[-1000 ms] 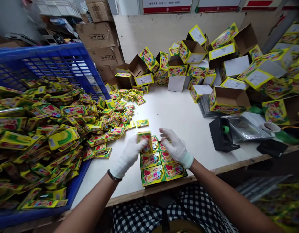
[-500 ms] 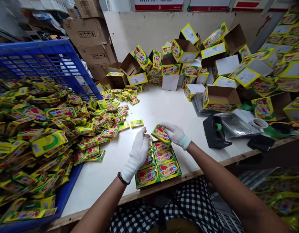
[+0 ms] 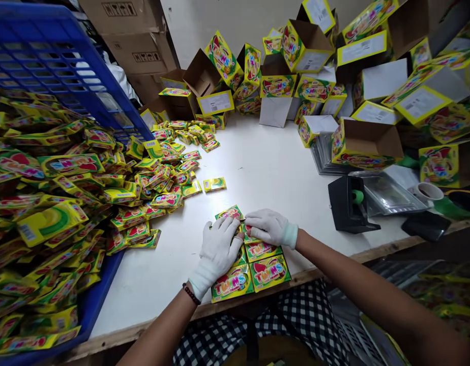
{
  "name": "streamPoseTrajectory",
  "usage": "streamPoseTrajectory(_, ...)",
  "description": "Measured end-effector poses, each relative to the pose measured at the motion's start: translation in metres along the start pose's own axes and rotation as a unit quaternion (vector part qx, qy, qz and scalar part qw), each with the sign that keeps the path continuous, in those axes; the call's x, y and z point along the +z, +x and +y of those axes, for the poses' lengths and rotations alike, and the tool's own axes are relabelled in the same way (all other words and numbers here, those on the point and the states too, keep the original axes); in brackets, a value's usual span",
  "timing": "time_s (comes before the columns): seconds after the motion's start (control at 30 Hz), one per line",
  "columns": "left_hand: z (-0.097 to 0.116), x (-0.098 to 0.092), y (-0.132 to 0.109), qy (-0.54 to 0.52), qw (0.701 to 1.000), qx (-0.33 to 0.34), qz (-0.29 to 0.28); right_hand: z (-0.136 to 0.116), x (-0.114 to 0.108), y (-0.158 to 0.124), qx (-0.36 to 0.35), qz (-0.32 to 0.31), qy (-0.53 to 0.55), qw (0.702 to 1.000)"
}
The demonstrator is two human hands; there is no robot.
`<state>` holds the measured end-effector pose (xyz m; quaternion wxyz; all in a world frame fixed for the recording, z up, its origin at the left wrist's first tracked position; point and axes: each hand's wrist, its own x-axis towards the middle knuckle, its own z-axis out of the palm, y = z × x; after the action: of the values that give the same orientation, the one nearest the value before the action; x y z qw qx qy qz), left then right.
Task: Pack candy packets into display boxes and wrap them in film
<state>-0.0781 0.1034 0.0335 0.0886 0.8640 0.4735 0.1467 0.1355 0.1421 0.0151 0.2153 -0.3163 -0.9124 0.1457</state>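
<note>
My left hand (image 3: 222, 243), in a white knit glove, lies over the left column of small yellow-green TWINS boxes (image 3: 232, 283), its fingers stretched forward. My right hand (image 3: 268, 227), gloved too, rests on the far part of the right column, fingers extended toward the left hand. The boxes lie face up, edge to edge, in two columns near the table's front edge. At the far left end a box (image 3: 229, 212) shows past my left fingertips. The boxes under both hands are partly hidden.
A blue crate (image 3: 116, 96) heaped with small boxes stands at left, and more boxes (image 3: 166, 200) spill onto the white table (image 3: 258, 157). A single box (image 3: 214, 184) lies apart. Open display cartons (image 3: 366, 145) line the back. A black tape dispenser (image 3: 345, 206) stands at right.
The box that my right hand held tilted above the block is no longer raised. Both hands now lie low on the boxes, close together. The view has shifted slightly downward and closer.
</note>
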Motion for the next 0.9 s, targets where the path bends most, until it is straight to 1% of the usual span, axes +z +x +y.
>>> streamPoseTrajectory(0.07, -0.001, 0.001, 0.000, 0.002, 1.000, -0.005, 0.001, 0.006, -0.003, 0.006, -0.010, -0.027, -0.024, 0.999)
streamPoseTrajectory(0.13, -0.001, 0.002, 0.001, 0.003, 1.000, -0.011, 0.001, 0.007, -0.004, 0.007, -0.009, -0.040, -0.040, 0.998)
streamPoseTrajectory(0.2, 0.000, 0.002, 0.002, 0.003, 1.000, -0.016, 0.001, 0.000, -0.004, 0.002, 0.001, -0.027, -0.039, 0.999)
streamPoseTrajectory(0.33, 0.001, 0.001, 0.002, -0.001, 1.000, -0.016, -0.003, -0.018, 0.001, -0.018, 0.029, 0.047, -0.058, 0.997)
streamPoseTrajectory(0.4, 0.002, 0.001, 0.002, -0.003, 1.000, -0.016, -0.002, -0.020, 0.004, -0.024, 0.013, 0.057, -0.073, 0.996)
streamPoseTrajectory(0.53, 0.002, 0.001, 0.000, -0.005, 1.000, -0.017, 0.002, -0.013, 0.008, -0.028, -0.042, 0.053, -0.073, 0.995)
streamPoseTrajectory(0.6, 0.002, 0.001, -0.001, -0.007, 1.000, -0.019, 0.004, -0.014, 0.009, -0.033, -0.026, 0.067, -0.069, 0.995)
streamPoseTrajectory(0.67, 0.001, 0.002, -0.002, -0.010, 1.000, -0.020, 0.007, -0.019, 0.009, -0.040, 0.012, 0.073, -0.064, 0.995)
streamPoseTrajectory(0.77, 0.000, 0.003, -0.003, -0.016, 1.000, -0.018, 0.012, -0.031, 0.007, -0.046, 0.037, 0.048, -0.037, 0.997)
streamPoseTrajectory(0.83, 0.000, 0.003, -0.002, -0.017, 1.000, -0.017, 0.013, -0.037, 0.004, -0.044, 0.050, 0.031, -0.019, 0.998)
streamPoseTrajectory(0.9, 0.001, 0.003, -0.002, -0.011, 1.000, -0.018, 0.010, -0.039, 0.002, -0.039, 0.092, 0.024, -0.024, 0.995)
